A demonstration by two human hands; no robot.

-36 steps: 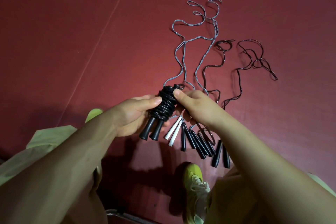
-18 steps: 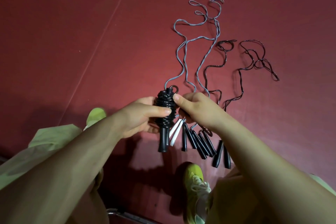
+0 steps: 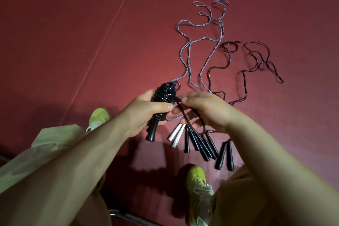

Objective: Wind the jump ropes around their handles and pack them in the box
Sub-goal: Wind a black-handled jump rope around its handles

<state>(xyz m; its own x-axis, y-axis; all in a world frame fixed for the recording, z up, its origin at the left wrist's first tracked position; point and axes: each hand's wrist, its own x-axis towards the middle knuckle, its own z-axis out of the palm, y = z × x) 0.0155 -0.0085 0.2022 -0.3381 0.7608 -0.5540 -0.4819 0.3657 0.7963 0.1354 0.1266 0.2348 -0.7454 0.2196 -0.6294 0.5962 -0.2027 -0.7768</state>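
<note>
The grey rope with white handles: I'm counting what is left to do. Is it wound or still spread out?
Spread out. The grey rope snakes loosely across the red floor, and its white handles lie bare, no coils around them.

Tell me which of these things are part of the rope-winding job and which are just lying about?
Part of the job:
- wound black rope, gripped by the left hand
- loose rope end in the right hand
- white handles with the grey rope
- black handles with the dark ropes

Just there:
- red floor
- yellow shoes
- metal bar

No box is in view.
</note>
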